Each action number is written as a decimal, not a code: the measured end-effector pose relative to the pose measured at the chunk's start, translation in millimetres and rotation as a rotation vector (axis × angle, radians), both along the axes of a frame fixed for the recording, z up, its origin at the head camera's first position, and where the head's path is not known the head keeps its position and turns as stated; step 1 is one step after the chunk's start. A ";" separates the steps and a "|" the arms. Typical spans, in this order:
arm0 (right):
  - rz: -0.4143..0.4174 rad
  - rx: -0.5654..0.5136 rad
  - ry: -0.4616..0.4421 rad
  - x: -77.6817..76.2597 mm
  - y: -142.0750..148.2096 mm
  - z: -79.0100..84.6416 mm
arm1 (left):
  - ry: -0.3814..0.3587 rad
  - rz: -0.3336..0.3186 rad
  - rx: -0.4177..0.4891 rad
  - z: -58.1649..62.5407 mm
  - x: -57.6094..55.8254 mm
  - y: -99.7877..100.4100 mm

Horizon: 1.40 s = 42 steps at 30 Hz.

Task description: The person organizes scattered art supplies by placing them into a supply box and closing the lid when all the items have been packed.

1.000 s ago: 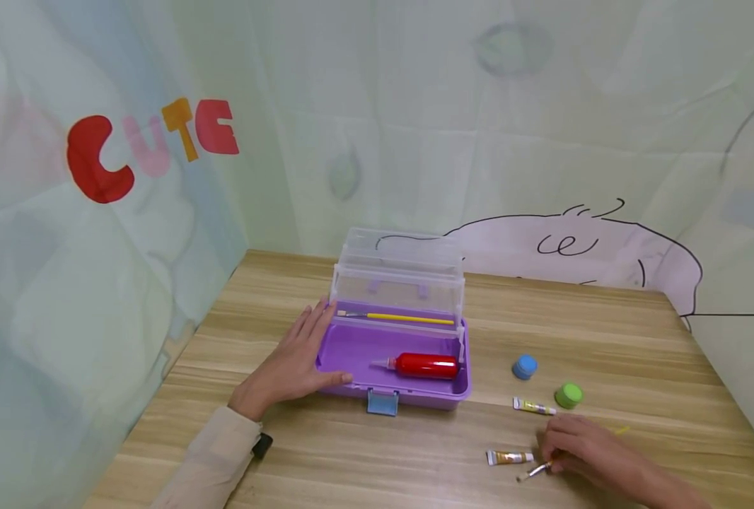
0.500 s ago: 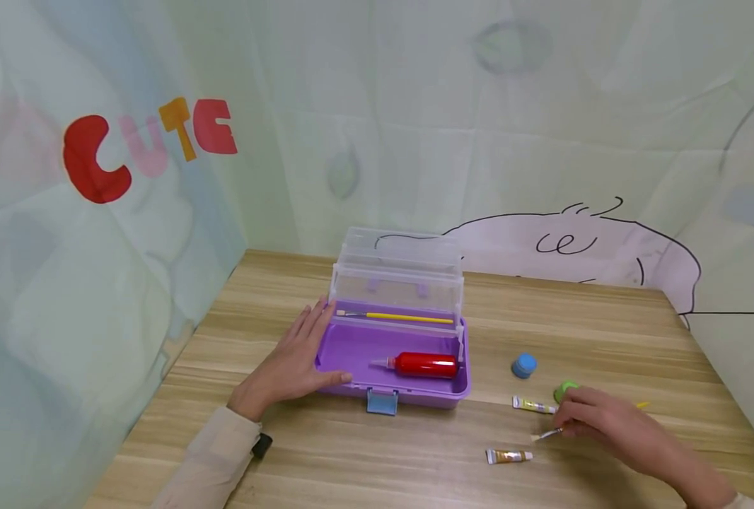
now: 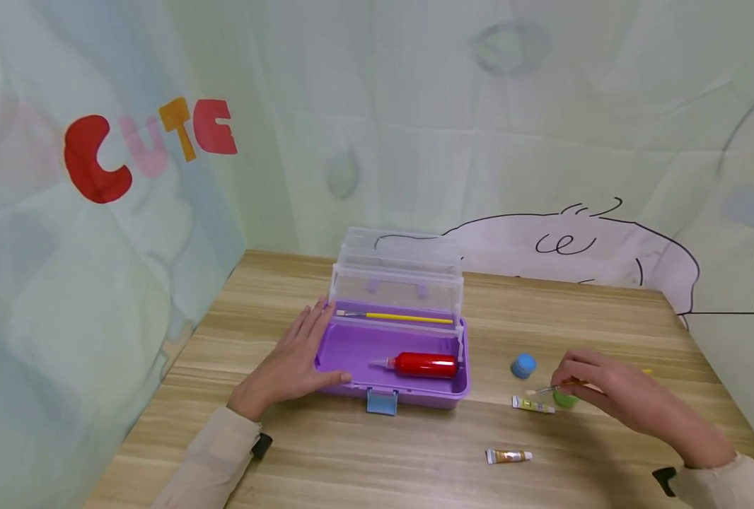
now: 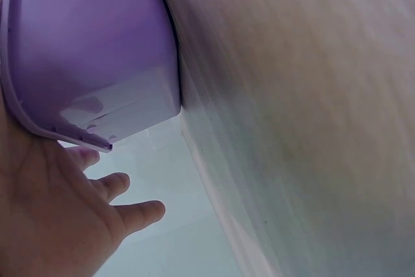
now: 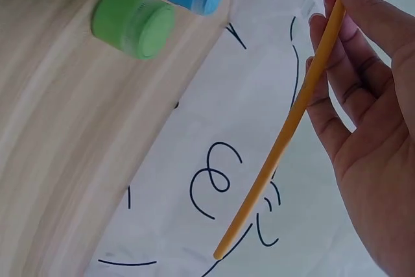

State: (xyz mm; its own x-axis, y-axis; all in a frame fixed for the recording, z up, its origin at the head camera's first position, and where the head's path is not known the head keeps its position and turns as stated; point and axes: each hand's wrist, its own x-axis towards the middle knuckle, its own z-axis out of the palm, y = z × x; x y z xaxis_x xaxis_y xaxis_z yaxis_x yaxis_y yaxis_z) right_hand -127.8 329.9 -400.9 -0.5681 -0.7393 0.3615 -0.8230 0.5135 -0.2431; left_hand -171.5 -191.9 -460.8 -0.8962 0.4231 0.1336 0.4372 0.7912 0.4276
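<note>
My left hand (image 3: 291,359) rests with straight fingers on the left rim of a purple box (image 3: 358,350), thumb over its front edge. The box stands with its clear lid (image 3: 402,247) up. Inside lies a red bottle (image 3: 424,365) with a pointed nozzle. A yellow paintbrush (image 3: 409,318) lies behind it at the back of the box. Above the table, right of the box, my right hand (image 3: 625,396) pinches a second paintbrush (image 5: 279,144) near its metal collar, its bristles toward the box. Partly hidden below that hand is a green jar (image 3: 565,398).
A blue jar (image 3: 524,365) stands between the box and my right hand. A yellow-green paint tube (image 3: 532,405) lies just in front of it. Closer to me is a brown paint tube (image 3: 508,456). A printed cloth (image 3: 542,141) hangs behind the table.
My right hand has lifted the paintbrush off the table near the brown tube and moved it away from me, above the green jar. My left hand has stayed on the box.
</note>
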 end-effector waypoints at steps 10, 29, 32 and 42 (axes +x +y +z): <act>0.017 -0.012 -0.031 -20.0 -15.7 14.8 | -0.007 0.003 0.007 0.8 0.7 0.8; 0.038 0.014 -0.044 -51.8 -45.0 33.2 | -0.021 0.018 0.010 1.2 0.6 2.0; 0.020 0.018 -0.076 -57.0 -49.2 35.9 | -0.015 0.015 0.011 0.6 0.4 1.7; -0.022 0.019 -0.159 -72.4 -66.1 44.5 | -0.014 0.007 0.014 2.4 0.9 1.8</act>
State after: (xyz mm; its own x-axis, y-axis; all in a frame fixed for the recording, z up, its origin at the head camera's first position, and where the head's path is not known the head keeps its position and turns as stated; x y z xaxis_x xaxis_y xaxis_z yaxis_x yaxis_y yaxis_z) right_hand -200.2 263.8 -356.4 -0.6335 -0.7317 0.2516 -0.7631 0.5371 -0.3595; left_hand -170.6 -190.1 -458.4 -0.9010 0.4149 0.1270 0.4256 0.7881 0.4448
